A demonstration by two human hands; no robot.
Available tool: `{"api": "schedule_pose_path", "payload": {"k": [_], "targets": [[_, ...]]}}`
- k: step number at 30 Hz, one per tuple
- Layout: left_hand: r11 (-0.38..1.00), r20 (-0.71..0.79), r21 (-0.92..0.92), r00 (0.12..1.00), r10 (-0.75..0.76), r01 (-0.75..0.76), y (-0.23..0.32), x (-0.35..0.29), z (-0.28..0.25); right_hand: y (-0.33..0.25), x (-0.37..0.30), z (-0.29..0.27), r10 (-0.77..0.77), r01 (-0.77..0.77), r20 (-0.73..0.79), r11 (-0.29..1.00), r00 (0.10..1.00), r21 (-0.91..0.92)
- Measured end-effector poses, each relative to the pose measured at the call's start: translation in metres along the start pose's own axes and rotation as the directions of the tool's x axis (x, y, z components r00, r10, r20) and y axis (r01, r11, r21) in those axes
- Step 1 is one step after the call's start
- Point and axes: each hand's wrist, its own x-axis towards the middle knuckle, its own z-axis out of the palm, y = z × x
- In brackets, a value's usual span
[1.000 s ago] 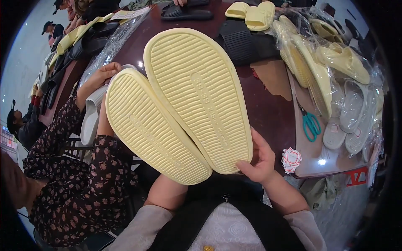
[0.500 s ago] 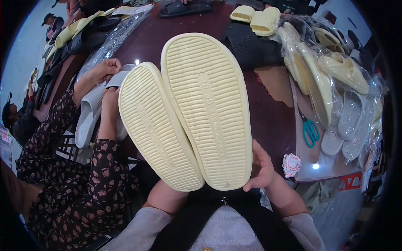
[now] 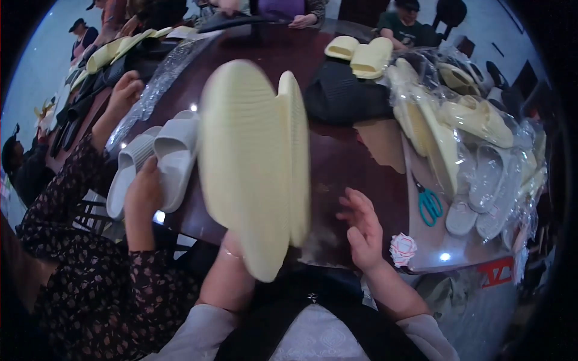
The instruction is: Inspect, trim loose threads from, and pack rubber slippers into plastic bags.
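Observation:
A pair of pale yellow slide slippers (image 3: 244, 156) is held up in front of me, soles toward me and blurred by motion. My left hand (image 3: 233, 242) grips them from behind; the slippers hide its fingers, and only the wrist end with a thin bracelet shows. To their right, my right hand (image 3: 363, 231) is off the slippers with its fingers apart and nothing in it. It is nearest to a small stack of white and red labels (image 3: 403, 249) on the table.
At my left, a co-worker's hand (image 3: 144, 183) touches grey slippers (image 3: 176, 157). Black slippers (image 3: 346, 96) and yellow slippers (image 3: 371, 58) lie at the far right. Teal-handled scissors (image 3: 430, 206) and bagged slippers (image 3: 481, 120) lie on the right side of the dark table (image 3: 325, 168).
My right hand has let go of the yellow slippers and opened. The pair has turned and shifted left in my left hand. The co-worker's far hand has lifted off the grey slippers.

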Motion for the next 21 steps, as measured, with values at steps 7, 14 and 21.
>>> {"api": "schedule_pose_path", "payload": {"k": [7,14,21], "targets": [[0.834,0.235,0.550,0.967,-0.103,-0.044,0.048,-0.057,0.004,-0.021,0.020,0.011,0.229,0.059,-0.336,0.743,0.914,0.667],[0.784,0.303,0.610,0.948,-0.098,-0.115,0.037,-0.089,-0.014,-0.017,0.010,0.004,-0.206,0.099,-0.061,0.683,0.977,-0.724],[0.478,0.058,0.878,0.996,-0.074,-0.015,0.000,-0.118,-0.055,-0.024,0.017,0.022,-0.071,0.232,0.222,0.356,0.973,-0.905]]}}
